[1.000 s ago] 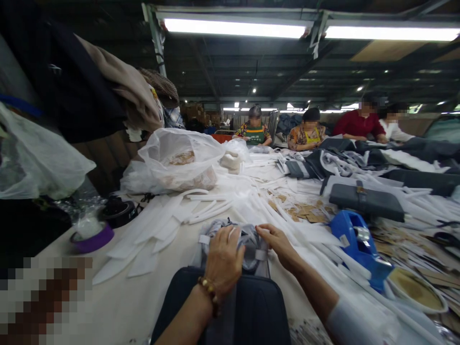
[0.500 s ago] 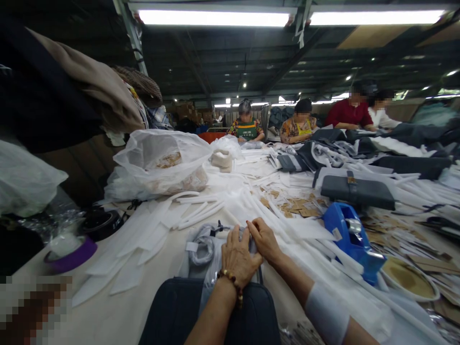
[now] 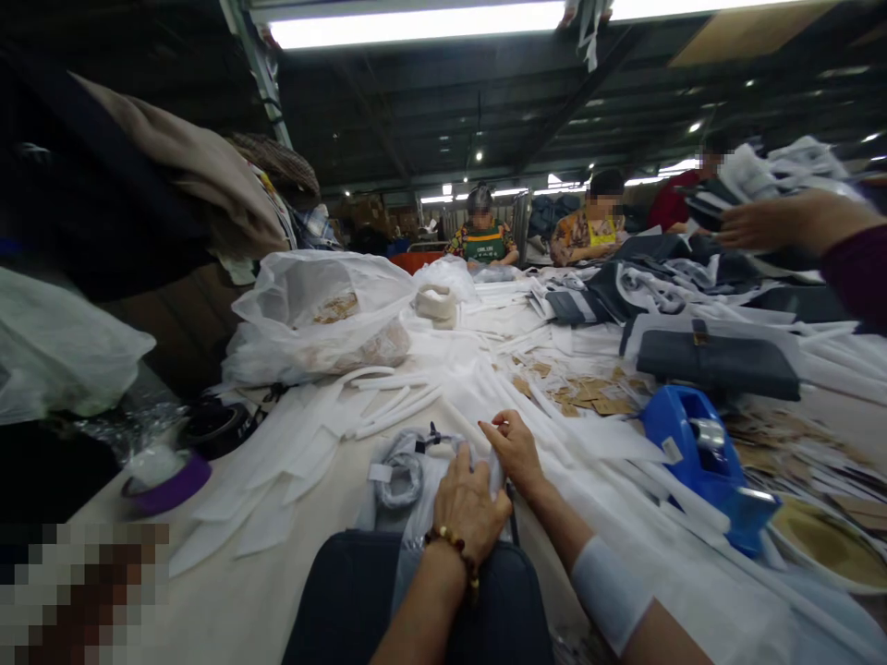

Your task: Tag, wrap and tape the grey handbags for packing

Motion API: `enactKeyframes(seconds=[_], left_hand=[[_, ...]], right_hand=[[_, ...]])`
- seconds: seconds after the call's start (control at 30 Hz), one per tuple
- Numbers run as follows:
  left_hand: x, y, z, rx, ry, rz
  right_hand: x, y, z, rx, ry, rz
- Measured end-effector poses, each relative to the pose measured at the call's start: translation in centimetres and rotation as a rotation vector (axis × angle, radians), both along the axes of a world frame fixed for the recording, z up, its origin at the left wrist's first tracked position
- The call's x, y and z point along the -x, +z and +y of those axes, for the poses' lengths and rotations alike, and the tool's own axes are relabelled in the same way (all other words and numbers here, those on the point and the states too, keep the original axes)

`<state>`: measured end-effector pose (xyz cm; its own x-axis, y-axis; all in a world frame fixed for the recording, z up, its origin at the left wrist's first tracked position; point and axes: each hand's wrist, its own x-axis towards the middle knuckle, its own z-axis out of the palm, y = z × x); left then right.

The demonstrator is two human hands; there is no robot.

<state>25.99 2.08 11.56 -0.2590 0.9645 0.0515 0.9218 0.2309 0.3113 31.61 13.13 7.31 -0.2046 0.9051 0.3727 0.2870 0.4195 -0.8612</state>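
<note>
A dark bag (image 3: 346,591) lies flat in front of me, its far part covered by a grey, plastic-wrapped strap (image 3: 400,480) with a white tag. Across this wrapping rests my left hand (image 3: 467,503), palm down and fingers stretched forward, a beaded bracelet on its wrist. My right hand (image 3: 516,453) is beside its fingertips, at the wrapping's right edge. Its fingers are bent and drawn together near the thumb; anything between them is too small or hidden to name.
A blue tape dispenser (image 3: 693,462) stands at right, near a round tape roll (image 3: 824,545). Left are white foam sheets (image 3: 277,489) and a purple tape roll (image 3: 170,485). Behind sits a clear plastic bag (image 3: 311,314). Another person's hand (image 3: 783,222) carries bundled items at right.
Another person's arm with a bundle has come in at right. My right hand has lifted slightly and its fingers have curled. My left hand stays on the wrapping. The view has shifted a little.
</note>
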Motion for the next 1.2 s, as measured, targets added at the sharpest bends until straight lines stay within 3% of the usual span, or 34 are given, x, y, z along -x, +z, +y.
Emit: enactKeyframes(seconds=[0.17,0.27,0.3,0.37,0.43,0.5,0.6,0.73,0.87,1.0,1.2], left_hand=[[-0.2,-0.5,-0.6,-0.054,-0.015,-0.03],[1.5,0.0,-1.7,-0.28,-0.032,0.002],[2.5,0.3,-2.2,-0.381,0.02,0.02],[5.3,1.0,-2.9,-0.512,0.254,-0.021],[8.4,1.3,-3.5,-0.484,0.517,-0.161],[11.0,1.3,-3.7,-0.375,0.591,-0.309],[12.9,0.5,-3.7,-0.27,0.5,-0.445],[12.6,-0.4,-3.7,-0.311,0.425,-0.512],[12.3,-1.0,-3.6,-0.321,0.359,-0.556],[13.0,-1.3,-3.2,-0.212,0.326,-0.561],[12.9,-0.1,-3.7,-0.003,0.351,-0.481]], right_hand=[[-0.4,0.9,0.1,-0.135,0.104,-0.167],[-0.5,3.1,-0.4,-0.257,0.139,-0.275],[-0.2,3.9,-0.8,-0.296,0.148,-0.305],[1.0,5.7,-1.9,-0.366,0.185,-0.363],[3.2,7.3,-3.3,-0.429,0.246,-0.425],[5.7,8.4,-4.8,-0.484,0.304,-0.504],[9.3,8.8,-6.7,-0.543,0.35,-0.64],[12.1,7.8,-8.2,-0.576,0.366,-0.778],[12.9,7.2,-8.6,-0.565,0.386,-0.856],[13.3,7.4,-8.1,-0.533,0.43,-0.918],[14.3,7.1,-6.8,-0.463,0.425,-0.956]])
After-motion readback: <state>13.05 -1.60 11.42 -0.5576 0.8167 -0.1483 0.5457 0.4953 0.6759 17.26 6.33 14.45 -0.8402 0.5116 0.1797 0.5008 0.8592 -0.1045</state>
